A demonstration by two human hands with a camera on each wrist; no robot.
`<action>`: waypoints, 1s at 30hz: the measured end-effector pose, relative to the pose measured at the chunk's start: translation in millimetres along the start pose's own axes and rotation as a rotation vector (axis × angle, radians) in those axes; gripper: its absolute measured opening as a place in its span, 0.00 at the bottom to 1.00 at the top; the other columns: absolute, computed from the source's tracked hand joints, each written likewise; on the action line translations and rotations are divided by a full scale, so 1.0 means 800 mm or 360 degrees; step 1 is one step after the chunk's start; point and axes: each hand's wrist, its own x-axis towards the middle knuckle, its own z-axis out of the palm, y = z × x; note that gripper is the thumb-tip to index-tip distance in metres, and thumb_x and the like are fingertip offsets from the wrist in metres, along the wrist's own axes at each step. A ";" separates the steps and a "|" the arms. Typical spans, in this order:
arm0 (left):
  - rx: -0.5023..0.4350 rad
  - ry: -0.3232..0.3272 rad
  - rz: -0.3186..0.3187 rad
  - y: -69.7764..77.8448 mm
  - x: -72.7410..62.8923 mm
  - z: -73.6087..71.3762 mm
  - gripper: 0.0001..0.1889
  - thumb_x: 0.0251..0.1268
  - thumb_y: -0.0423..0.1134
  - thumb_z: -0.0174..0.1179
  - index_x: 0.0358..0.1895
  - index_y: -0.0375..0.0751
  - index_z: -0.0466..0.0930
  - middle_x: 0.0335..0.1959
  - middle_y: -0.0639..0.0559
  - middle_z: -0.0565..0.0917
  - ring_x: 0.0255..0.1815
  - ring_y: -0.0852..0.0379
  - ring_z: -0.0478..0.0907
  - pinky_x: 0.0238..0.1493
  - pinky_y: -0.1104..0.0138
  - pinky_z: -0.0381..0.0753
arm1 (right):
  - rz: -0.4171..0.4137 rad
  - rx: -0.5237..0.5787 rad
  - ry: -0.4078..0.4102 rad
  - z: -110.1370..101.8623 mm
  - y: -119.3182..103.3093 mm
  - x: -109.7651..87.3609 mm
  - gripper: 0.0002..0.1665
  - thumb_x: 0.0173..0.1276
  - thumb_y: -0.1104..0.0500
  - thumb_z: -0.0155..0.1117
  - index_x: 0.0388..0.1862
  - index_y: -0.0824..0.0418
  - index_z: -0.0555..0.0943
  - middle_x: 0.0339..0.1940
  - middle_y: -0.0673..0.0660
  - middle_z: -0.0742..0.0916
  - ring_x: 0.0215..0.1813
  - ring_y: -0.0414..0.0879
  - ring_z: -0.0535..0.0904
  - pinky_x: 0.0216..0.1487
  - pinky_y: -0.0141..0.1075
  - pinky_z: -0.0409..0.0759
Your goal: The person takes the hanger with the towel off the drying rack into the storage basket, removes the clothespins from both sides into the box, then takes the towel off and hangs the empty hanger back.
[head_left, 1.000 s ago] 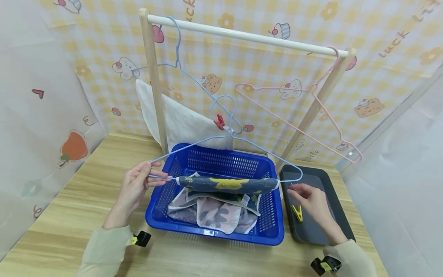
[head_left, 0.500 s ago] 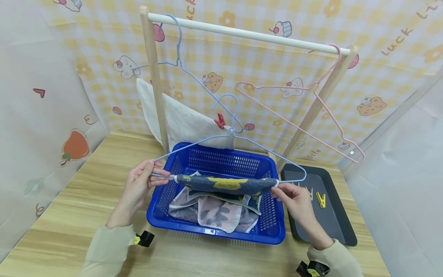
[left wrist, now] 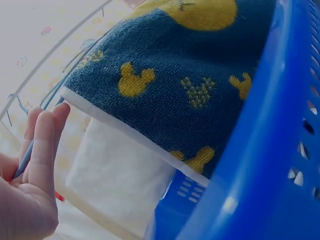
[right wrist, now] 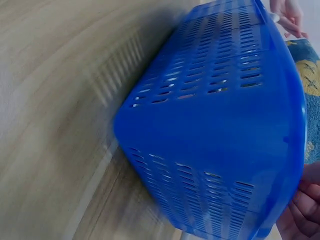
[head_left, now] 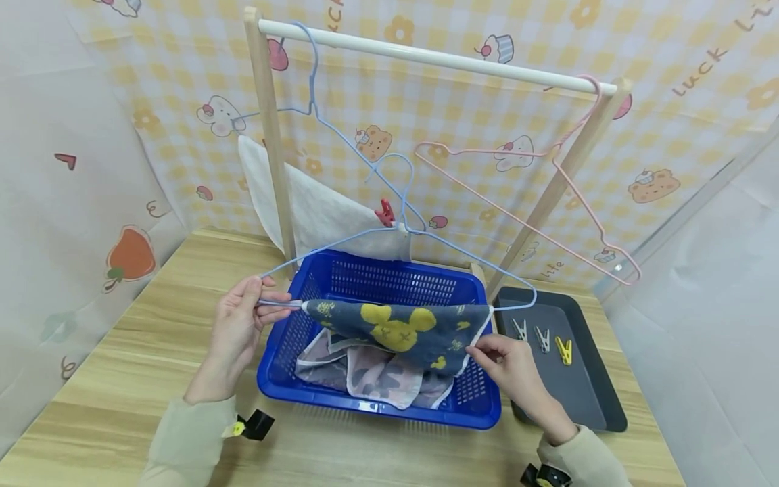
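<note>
In the head view my left hand grips the left end of a light blue clothes hanger. Draped over the hanger's lower bar is a dark blue towel with yellow mouse-head shapes and white edging. My right hand pinches the towel's right edge, below the bar. Under it stands a blue plastic basket, with a pink and grey patterned cloth inside. The left wrist view shows the towel hanging close beside the basket rim. Mostly the basket's outer wall fills the right wrist view.
Behind the basket rises a wooden rack with a white rail. A blue hanger there bears a white cloth with a red clip; a pink hanger hangs right. A dark grey tray holds a yellow clothespin and two pale clothespins.
My right hand has come left from over the tray, taken the towel's right edge and moved lower. The towel, bunched along the bar before, now hangs further down, its yellow pattern showing.
</note>
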 end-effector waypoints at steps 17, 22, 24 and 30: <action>0.0046 0.0055 0.0127 0.015 0.000 0.007 0.12 0.73 0.36 0.45 0.35 0.35 0.77 0.25 0.44 0.86 0.25 0.55 0.85 0.28 0.67 0.84 | 0.0604 0.0533 0.0246 -0.016 -0.030 0.025 0.03 0.59 0.72 0.65 0.28 0.67 0.80 0.15 0.50 0.79 0.17 0.39 0.70 0.16 0.28 0.70; 0.0104 0.0183 0.0082 0.015 -0.001 0.010 0.13 0.73 0.37 0.46 0.33 0.38 0.78 0.23 0.46 0.86 0.24 0.56 0.85 0.27 0.69 0.84 | 0.0550 0.0511 0.0313 -0.011 -0.036 0.026 0.11 0.59 0.75 0.63 0.19 0.67 0.77 0.10 0.50 0.72 0.14 0.37 0.61 0.12 0.33 0.60; 0.0094 0.0233 0.0063 0.015 -0.001 0.013 0.13 0.73 0.38 0.46 0.33 0.39 0.78 0.23 0.47 0.86 0.23 0.56 0.84 0.26 0.70 0.84 | 0.0394 0.0356 0.0296 -0.007 -0.031 0.021 0.14 0.55 0.76 0.65 0.16 0.63 0.75 0.10 0.48 0.69 0.14 0.35 0.59 0.12 0.32 0.57; 0.0025 0.0331 0.0040 0.019 -0.002 0.018 0.13 0.72 0.37 0.46 0.31 0.38 0.79 0.22 0.46 0.85 0.23 0.54 0.84 0.25 0.70 0.84 | -0.0017 0.0052 0.0262 0.006 -0.013 0.006 0.18 0.46 0.75 0.72 0.17 0.54 0.76 0.14 0.43 0.74 0.17 0.32 0.65 0.16 0.21 0.61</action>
